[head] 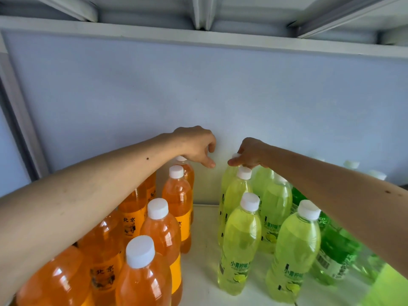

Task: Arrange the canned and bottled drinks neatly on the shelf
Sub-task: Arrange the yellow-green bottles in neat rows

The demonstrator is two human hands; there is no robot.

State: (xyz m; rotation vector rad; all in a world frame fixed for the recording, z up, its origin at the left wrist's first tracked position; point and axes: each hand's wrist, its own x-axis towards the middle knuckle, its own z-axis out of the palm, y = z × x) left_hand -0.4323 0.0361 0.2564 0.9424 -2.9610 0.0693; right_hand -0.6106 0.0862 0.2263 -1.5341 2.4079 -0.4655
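Note:
Several orange drink bottles (pixel 176 195) with white caps stand in rows on the left of the white shelf (pixel 202 250). Several yellow-green lime bottles (pixel 240 237) stand in rows right of centre. My left hand (pixel 196 146) hovers just above the cap of the rearmost orange bottle (pixel 181 159), fingers loosely curled, holding nothing. My right hand (pixel 250 154) grips the top of the rearmost lime bottle (pixel 228 180) near the back wall; its cap is mostly hidden under my fingers.
Dark green bottles (pixel 335 246) stand at the far right, partly behind my right forearm. A narrow bare strip of shelf runs between the orange and lime rows. A pale blue back panel (pixel 198 89) closes the rear; metal shelf framing (pixel 198 29) lies overhead.

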